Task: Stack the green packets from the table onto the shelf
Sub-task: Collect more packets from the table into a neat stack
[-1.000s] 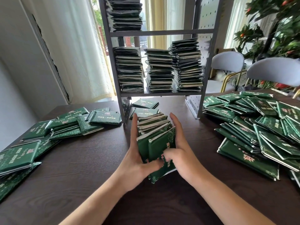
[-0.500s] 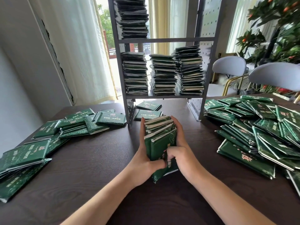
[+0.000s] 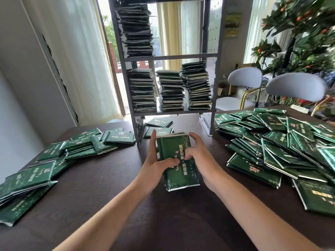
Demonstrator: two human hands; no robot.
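A bundle of green packets (image 3: 178, 171) stands tilted on the dark table (image 3: 112, 178), just in front of the grey shelf (image 3: 170, 57). My left hand (image 3: 155, 163) grips its left side, thumb across the front. My right hand (image 3: 199, 158) grips the right side, fingers curled over the front face. The shelf's lower level holds three tall packet stacks (image 3: 170, 90). One stack (image 3: 136, 31) fills the left of the upper level. A large heap of loose packets (image 3: 282, 144) lies to the right, and a smaller spread (image 3: 63, 154) lies to the left.
Two packets (image 3: 158, 126) lie on the table under the shelf. Two grey chairs (image 3: 293, 89) stand behind the right heap, beside a potted tree with orange fruit (image 3: 299, 42). White curtains (image 3: 72, 51) hang at the left.
The fanned bundle has been squared up between both hands and tipped so its front face shows. The view has tilted up, showing more of the shelf.
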